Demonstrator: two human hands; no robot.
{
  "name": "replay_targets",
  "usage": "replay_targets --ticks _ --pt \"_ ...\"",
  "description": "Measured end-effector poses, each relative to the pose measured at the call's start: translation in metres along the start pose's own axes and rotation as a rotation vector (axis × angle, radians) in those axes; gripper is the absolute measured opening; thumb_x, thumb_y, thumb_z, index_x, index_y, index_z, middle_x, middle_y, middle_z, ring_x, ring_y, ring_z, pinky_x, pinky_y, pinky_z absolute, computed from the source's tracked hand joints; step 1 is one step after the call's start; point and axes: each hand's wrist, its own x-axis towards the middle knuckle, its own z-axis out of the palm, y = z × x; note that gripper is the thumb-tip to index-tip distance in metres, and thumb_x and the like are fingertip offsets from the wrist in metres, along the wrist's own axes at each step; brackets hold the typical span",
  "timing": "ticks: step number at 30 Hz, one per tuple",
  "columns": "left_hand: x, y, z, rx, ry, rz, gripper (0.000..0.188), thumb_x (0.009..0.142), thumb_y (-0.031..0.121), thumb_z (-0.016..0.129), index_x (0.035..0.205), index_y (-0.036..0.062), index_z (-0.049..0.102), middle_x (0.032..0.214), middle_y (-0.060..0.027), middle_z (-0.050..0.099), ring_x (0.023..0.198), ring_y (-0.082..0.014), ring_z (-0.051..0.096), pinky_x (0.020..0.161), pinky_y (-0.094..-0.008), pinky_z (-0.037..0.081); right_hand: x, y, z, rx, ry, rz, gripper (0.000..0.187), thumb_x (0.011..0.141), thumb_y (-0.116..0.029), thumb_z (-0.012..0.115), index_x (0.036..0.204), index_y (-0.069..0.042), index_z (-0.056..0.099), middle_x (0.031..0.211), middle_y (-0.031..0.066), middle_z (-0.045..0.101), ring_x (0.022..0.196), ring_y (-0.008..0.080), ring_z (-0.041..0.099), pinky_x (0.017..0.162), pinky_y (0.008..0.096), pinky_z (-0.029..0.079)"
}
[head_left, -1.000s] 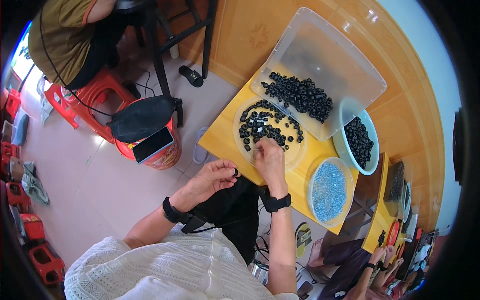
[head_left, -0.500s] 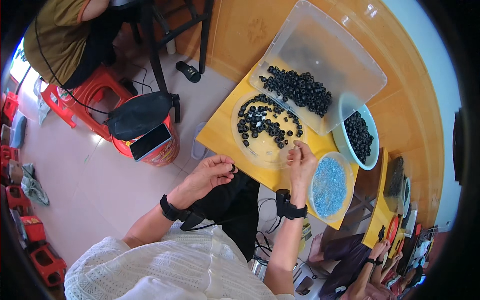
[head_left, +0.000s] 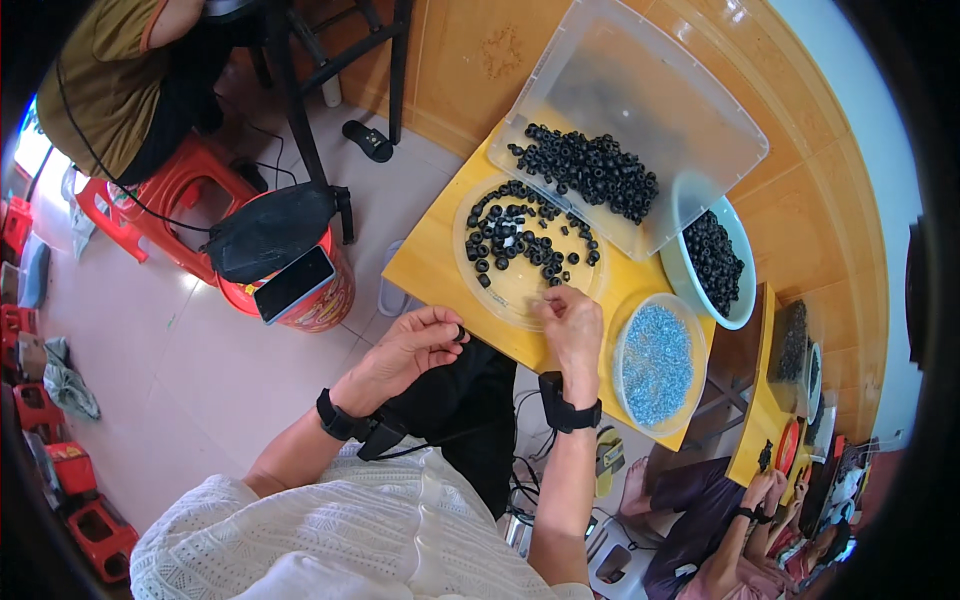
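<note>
My left hand (head_left: pixel 405 352) is closed in a pinch on a small black ring-like part (head_left: pixel 460 333), just off the table's front edge. Over the near rim of a clear round tray (head_left: pixel 470 285), my right hand (head_left: pixel 573 330) has its fingertips pressed together. Whatever may be between them is too small to make out. Loose black parts (head_left: pixel 500 238), round and short, lie scattered in the tray. A tilted clear plastic bin (head_left: pixel 690 110) behind it holds a heap of similar black parts (head_left: pixel 590 170). Right of my right hand sits a bowl of small light-blue pieces (head_left: pixel 655 365).
A pale green basin (head_left: pixel 743 312) of black parts stands at the yellow table's (head_left: pixel 430 265) right side. To the left are a red bucket (head_left: pixel 325 300) with a phone (head_left: pixel 295 283) and a black bag (head_left: pixel 270 235), plus a red stool (head_left: pixel 190 195). Another person's hands (head_left: pixel 765 490) work at lower right.
My right hand has moved left along the tray's near rim, closer to my left hand, and its fingers have come together. My left hand keeps its pinch on the black part.
</note>
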Motion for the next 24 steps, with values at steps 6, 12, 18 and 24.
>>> replay_targets --ticks 6,12,18,24 --pt "-0.001 0.001 0.000 0.004 -0.014 -0.001 0.010 0.087 0.009 0.058 0.098 0.0078 0.058 0.092 -0.0046 0.062 0.076 -0.0099 0.061 0.070 -0.0216 0.051 0.007 0.001 0.013 0.022 0.037 -0.051 0.011 0.069 0.000 0.065 0.080 0.000 0.064 0.076 0.0150 0.063 0.069 0.0255 0.063 0.065 0.0325 0.049" --pt "-0.003 0.002 0.000 0.002 0.005 -0.006 0.011 0.087 0.009 0.058 0.098 0.0077 0.058 0.091 -0.0040 0.062 0.077 -0.0096 0.060 0.071 -0.0213 0.050 0.006 -0.021 -0.024 0.486 0.270 -0.061 0.012 0.074 0.006 0.061 0.084 0.000 0.062 0.074 0.0089 0.059 0.066 0.0145 0.059 0.061 0.0250 0.047" --pt "-0.004 0.002 0.003 0.017 0.004 -0.017 0.010 0.087 0.009 0.058 0.098 0.0080 0.058 0.091 -0.0038 0.062 0.076 -0.0093 0.060 0.071 -0.0212 0.050 -0.002 -0.017 -0.014 0.184 0.154 -0.128 0.015 0.074 0.006 0.061 0.088 0.002 0.063 0.076 0.0130 0.059 0.063 0.0197 0.059 0.061 0.0282 0.047" --pt "-0.005 0.002 -0.002 0.010 0.022 -0.008 0.010 0.087 0.009 0.058 0.098 0.0082 0.058 0.091 -0.0037 0.063 0.075 -0.0093 0.060 0.070 -0.0212 0.051 -0.015 0.006 -0.003 0.214 0.197 0.014 0.017 0.072 0.008 0.059 0.087 0.003 0.065 0.078 0.0154 0.061 0.064 0.0238 0.060 0.061 0.0314 0.047"
